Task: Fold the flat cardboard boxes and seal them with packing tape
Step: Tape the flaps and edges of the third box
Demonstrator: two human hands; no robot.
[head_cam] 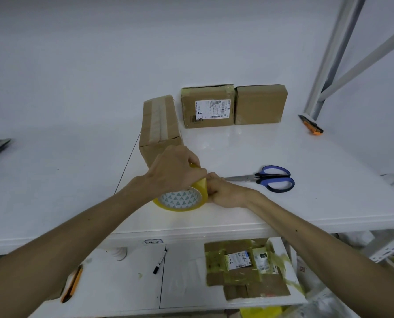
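Right now, starting from the left, I see the left hand (173,171) arched over the top of the roll of tape (182,199), its fingers curled round the outer band and gripping it. The roll is clear yellow with a white core printed in small green triangles. It sits tilted on the white table (76,168), near the front edge. Just behind it lies a long cardboard box (159,125), closed, with a pale strip of tape along its top. The right hand (223,191) is tight against the roll's right side, fingertips curled in and pinching at the band; I cannot tell whether a loose tape end is between them. Further right, blue-handled scissors (267,179) lie flat, blades pointing toward the hands.
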